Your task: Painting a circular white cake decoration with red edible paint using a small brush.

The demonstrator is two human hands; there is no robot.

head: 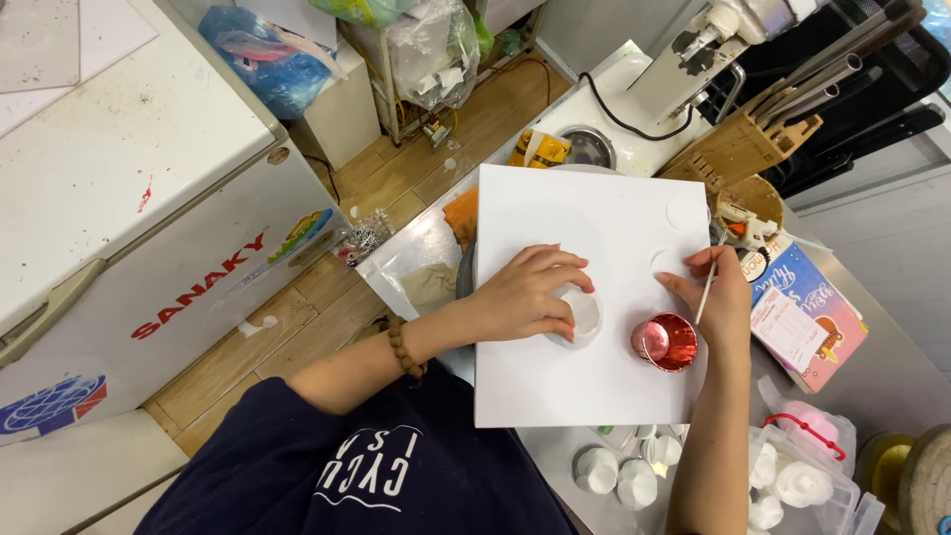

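A white square board (555, 376) lies on the metal counter in front of me. My left hand (530, 292) rests on the board, its fingers pressing a white round shape (586, 315) against it. My right hand (721, 297) holds a thin white stick (705, 295) at the board's right edge. A shiny pink foil cup (666, 342) stands on the board just left of my right hand. Faint round white discs (684, 211) sit near the board's far right corner.
A white chest freezer (119, 178) stands to the left over a wooden floor. A knife block (738, 149), a glue gun (743, 228) and a colourful booklet (807, 317) lie to the right. White moulded pieces (619, 476) and a clear box (802, 476) sit near me.
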